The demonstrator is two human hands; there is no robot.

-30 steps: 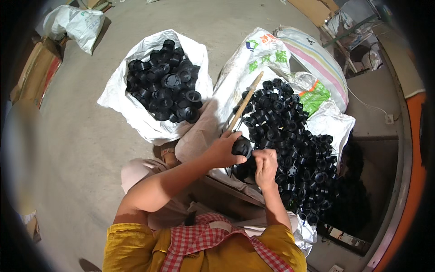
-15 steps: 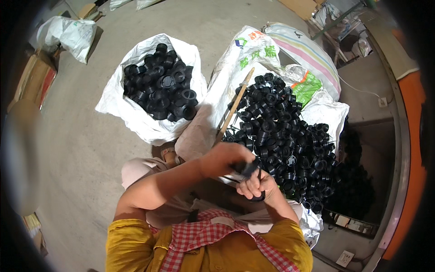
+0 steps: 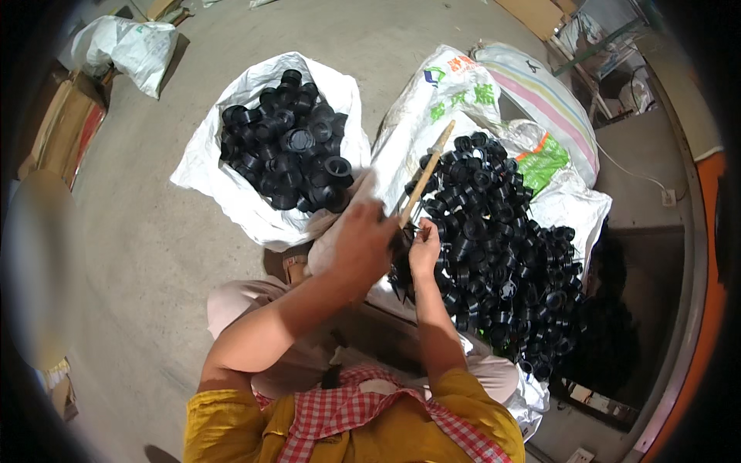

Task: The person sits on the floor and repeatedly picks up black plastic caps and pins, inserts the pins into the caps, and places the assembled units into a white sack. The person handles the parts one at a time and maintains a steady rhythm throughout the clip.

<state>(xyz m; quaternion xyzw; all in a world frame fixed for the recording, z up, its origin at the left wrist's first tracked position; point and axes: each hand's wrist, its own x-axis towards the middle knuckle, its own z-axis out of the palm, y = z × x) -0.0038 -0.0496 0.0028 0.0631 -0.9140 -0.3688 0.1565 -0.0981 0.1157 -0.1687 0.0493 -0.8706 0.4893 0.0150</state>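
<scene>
My left hand (image 3: 361,241) is blurred by motion beside the wooden stick (image 3: 426,176), at the left edge of the black heap. Its fingers are too smeared to read, though something dark shows near the fingertips. Just right of it, my right hand (image 3: 425,245) has its fingers pinched together, with a thin dark piece by the tips that is too small to name. Many round black plastic parts, like ring-shaped caps (image 3: 494,231), lie heaped on white sacking to the right. More black caps (image 3: 297,140) fill an open white woven sack (image 3: 202,163) at the left.
A stuffed striped sack (image 3: 532,85) lies behind the heap. To the right stand a dark recess and an orange panel (image 3: 708,309). Cardboard (image 3: 69,135) and a white bag (image 3: 139,50) sit at the far left on the concrete floor (image 3: 154,255).
Both hands have moved forward, away from my lap, to the lower end of the wooden stick. The dark ring-shaped piece seen between them earlier is no longer clearly visible. The view has shifted slightly.
</scene>
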